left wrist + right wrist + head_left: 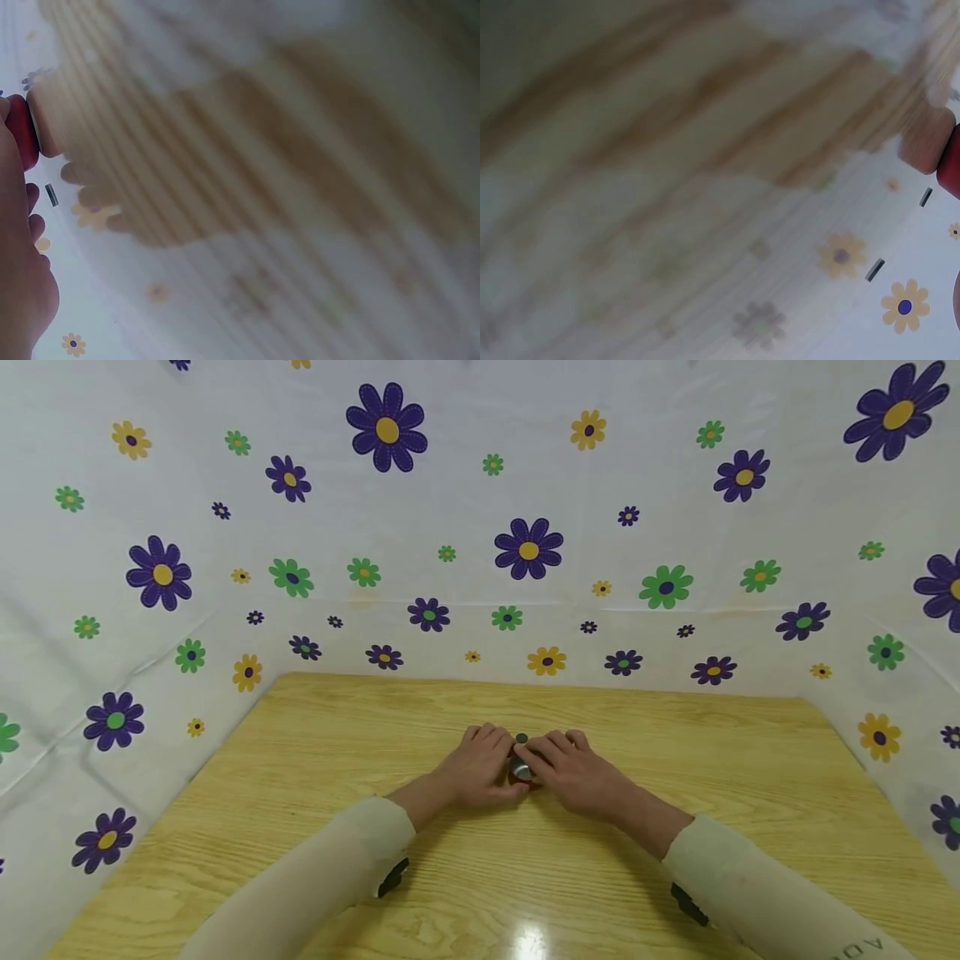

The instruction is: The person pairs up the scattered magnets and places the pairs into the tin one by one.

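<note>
Near the middle of the table in the head view, both hands meet at a small round tin (521, 768) with a shiny silver top and a red side. My left hand (480, 768) holds it from the left, thumb on the near side. From the right, my right hand (573, 772) grips it, with fingers over part of its top. Only the tin's red side (24, 131) shows beside the left hand (19, 262) in the left wrist view. A red part of the tin (950, 161) also enters the right wrist view's edge. Fingers hide much of it.
Just beyond the tin lies a small dark disc (521, 738). Two thin dark pieces, one nearer the tin (926, 197) and one farther off (875, 270), show in the right wrist view. The glossy wooden table (337, 727) is enclosed by a flowered white cloth (450, 510).
</note>
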Tool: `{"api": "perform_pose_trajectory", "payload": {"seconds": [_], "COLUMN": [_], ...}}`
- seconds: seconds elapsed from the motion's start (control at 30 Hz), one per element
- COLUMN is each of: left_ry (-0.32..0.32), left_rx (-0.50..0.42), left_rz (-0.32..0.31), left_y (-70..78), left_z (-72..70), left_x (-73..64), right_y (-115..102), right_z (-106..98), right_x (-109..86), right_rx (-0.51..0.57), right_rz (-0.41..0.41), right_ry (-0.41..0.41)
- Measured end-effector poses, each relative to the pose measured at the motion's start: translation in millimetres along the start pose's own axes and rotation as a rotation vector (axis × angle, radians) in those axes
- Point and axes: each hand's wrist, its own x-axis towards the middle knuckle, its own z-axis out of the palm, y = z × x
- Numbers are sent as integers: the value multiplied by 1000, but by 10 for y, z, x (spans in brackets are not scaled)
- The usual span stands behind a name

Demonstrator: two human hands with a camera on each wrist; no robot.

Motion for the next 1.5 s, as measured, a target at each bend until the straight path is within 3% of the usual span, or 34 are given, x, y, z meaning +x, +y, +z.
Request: {"api": "perform_pose_trajectory", "payload": {"seconds": [0.43,0.7,1.2,1.37,1.5], "left_ry": [0,19,9,6,0], "left_rx": [-23,-81,-86,-82,-64], "left_rz": [17,24,17,21,24], "left_y": [54,65,71,67,58], "left_z": [15,33,25,25,27], "left_x": [4,4,-4,-7,-2], "right_y": [7,8,24,41,68], "right_z": [17,17,43,50,41], "right_x": [-6,-2,-3,-21,-39], "right_rx": [30,164,270,273,274], "right_rz": [-12,-10,32,20,-22], "right_ry": [25,82,55,94,173]}}
